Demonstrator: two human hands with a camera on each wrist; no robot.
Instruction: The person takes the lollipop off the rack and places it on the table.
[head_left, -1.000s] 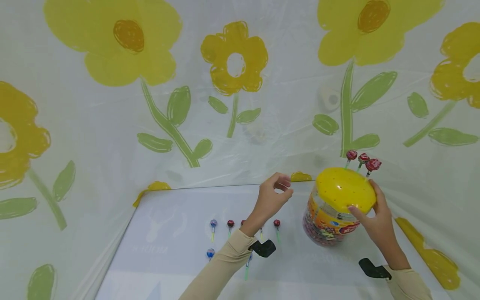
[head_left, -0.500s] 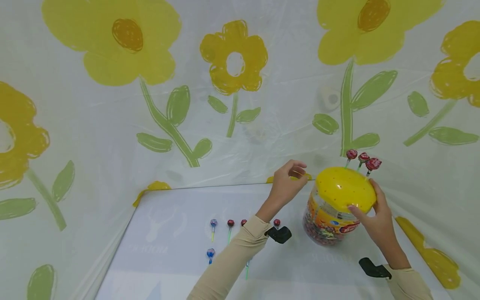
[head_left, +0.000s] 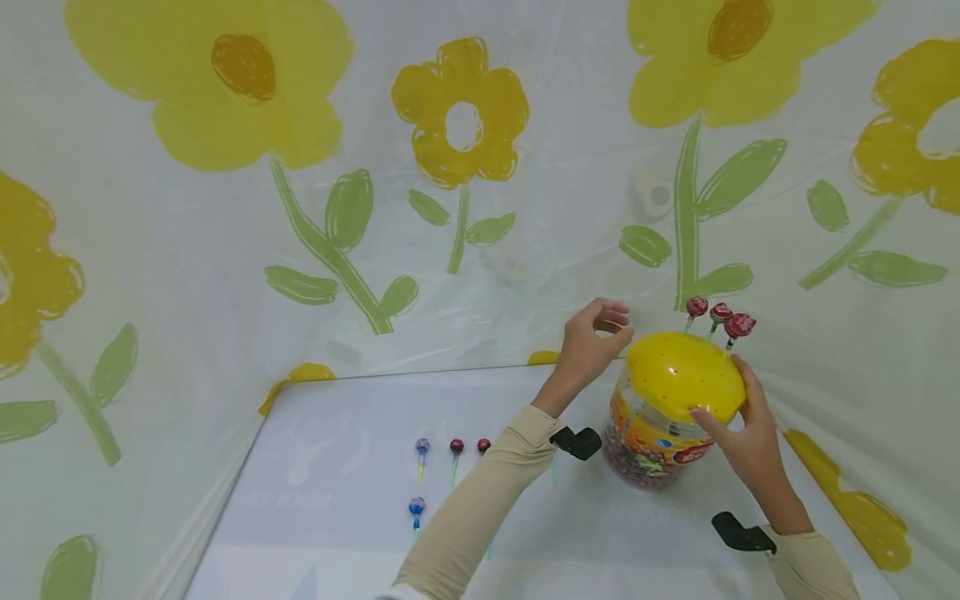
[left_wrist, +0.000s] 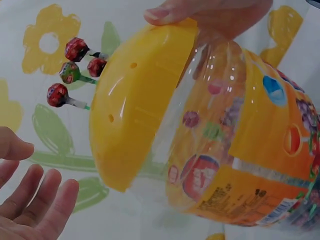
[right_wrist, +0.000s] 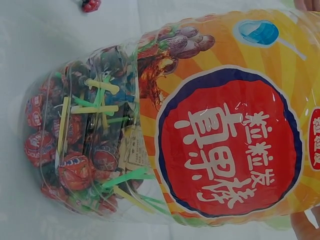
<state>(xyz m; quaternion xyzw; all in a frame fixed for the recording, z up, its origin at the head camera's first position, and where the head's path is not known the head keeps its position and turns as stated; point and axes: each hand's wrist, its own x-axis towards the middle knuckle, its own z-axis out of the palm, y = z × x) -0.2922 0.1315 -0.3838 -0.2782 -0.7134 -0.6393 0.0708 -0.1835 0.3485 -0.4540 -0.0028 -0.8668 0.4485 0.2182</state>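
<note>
Yellow plastic, smooth and glossy, forms the domed lid (head_left: 678,375) that caps the clear jar (head_left: 651,440) standing on the white table (head_left: 337,517) at the right of the head view. The shell looks stiff and light, and likely slippery, so its rim, where a thumb can bear on the edge, seems the best place to take hold. The jar's walls look thin and probably give a little when squeezed; the wrapped candies (right_wrist: 75,172) heaped in its base, at the left of the right wrist view, should weigh it down and steady it. The lollipops (head_left: 721,313) planted in the lid's far side seem easiest to pinch by their slim sticks, which may bend; their hard heads could crack if knocked. The right hand (head_left: 752,442) grips the lid from the right, thumb on the near rim and fingers round the side. The left hand (head_left: 588,346), right of centre in the head view, hovers just beside the lid's left edge without touching it, fingers loosely bent, a gap between them and the thumb, nothing visible in its grasp. In the left wrist view it sits at lower left, facing the dome.
</note>
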